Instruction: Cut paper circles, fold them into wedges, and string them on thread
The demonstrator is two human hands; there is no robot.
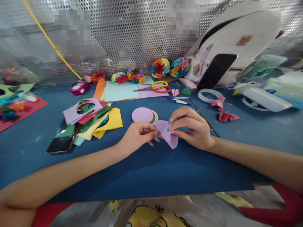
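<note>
A purple paper piece point(170, 138), bent and partly folded, is held between both hands above the blue table. My left hand point(139, 137) pinches its left edge between thumb and fingers. On the other side, my right hand point(193, 127) grips its upper right part with the fingertips. Just behind my left hand lies a fanned stack of paper circles point(142, 115), purple on top with red, green and cream edges showing. Folded paper pieces, one pink point(217, 103) and one red point(228, 117), rest to the right of my right hand.
Cut-out paper scraps point(104, 121) overlap a phone point(60, 143) on the left. Scissors point(161, 87) lie on paper sheets point(120, 91) at the back, before several paper flowers point(160, 67). A tape roll point(210, 95), a black phone point(216, 71) and a white backpack point(236, 41) stand right.
</note>
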